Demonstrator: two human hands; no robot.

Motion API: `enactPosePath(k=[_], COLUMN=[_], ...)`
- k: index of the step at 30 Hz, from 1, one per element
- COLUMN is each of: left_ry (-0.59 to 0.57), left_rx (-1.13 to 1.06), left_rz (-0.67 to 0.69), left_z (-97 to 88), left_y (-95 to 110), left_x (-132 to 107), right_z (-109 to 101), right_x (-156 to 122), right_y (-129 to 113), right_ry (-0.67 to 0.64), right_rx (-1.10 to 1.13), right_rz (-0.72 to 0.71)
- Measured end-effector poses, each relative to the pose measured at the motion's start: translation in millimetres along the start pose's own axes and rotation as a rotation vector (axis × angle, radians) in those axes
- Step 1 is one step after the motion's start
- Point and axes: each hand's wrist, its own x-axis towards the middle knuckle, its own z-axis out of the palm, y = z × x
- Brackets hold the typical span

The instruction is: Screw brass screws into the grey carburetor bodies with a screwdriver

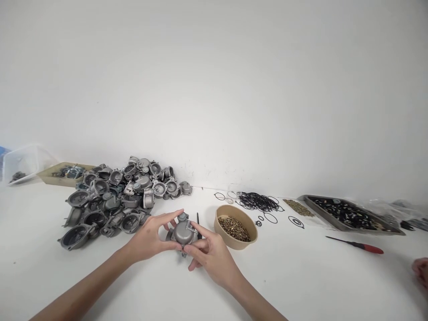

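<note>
Between my hands, just above the white table, is a grey cast-metal carburetor float bowl (183, 232), its rounded side facing up. My left hand (155, 235) grips its left side, thumb at the near edge and forefinger on the small round cap at the far end. From the right, my right hand (209, 252) holds it with the thumb at the near edge and the forefinger by a thin side tube. Behind it a short dark rod (197, 218) sticks up; its lower end is hidden. A tan bowl (253, 238) of small brass parts (234, 227) stands right of my right hand.
Left lies a heap of grey float bowls (115, 203), near a yellowish tray (50, 177) and a clear bin (20, 162). Rightward are black rubber rings (257, 202), brass bits (297, 207), a dark tray (321, 214) and a red-handled screwdriver (372, 248). Another person's hand (421, 269) shows far right.
</note>
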Motion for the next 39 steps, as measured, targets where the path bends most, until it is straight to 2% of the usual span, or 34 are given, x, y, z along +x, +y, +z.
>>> enactPosePath(k=[5,14,22,25,29,32,34,37,39], left_ry=[-0.012,0.038,0.036,0.019,-0.024,-0.083,-0.121,-0.135,-0.101], left_rx=[-0.042,-0.050,0.018,0.069,0.053,-0.012,-0.061,-0.112,-0.128], left_rz=[0.028,0.024,-0.031,-0.073,-0.059,-0.067,-0.127,-0.185,-0.150], left_z=[3.6,0.1,5.5,7.4,7.5,9.0,12.5,21.0,27.2], left_y=[-1.4,9.7,-2.0,-1.8,0.8,5.0,10.2,17.8,19.5], left_x=[-0.6,-1.0,-3.3,-4.6,-7.4,-10.6,-12.3,-12.6,-11.7], right_z=[2.2,8.3,3.2,3.8,-0.6,-16.1,-28.9,-39.5,-38.1], right_x=[-0.1,-0.9,3.9,6.4,5.4,1.7,0.2,2.2,6.0], right_y=[4.0,2.8,1.6,9.1,9.0,-1.6,-8.4,-9.1,-2.6], right_ry=[0.027,0.054,-0.001,-0.035,-0.069,-0.078,-0.008,0.197,0.267], right_rx=[-0.028,0.049,-0.045,-0.056,-0.086,-0.185,-0.303,-0.729,-1.008], right_rz=[0.004,-0.033,-0.030,-0.039,-0.031,0.002,0.024,-0.011,-0.040])
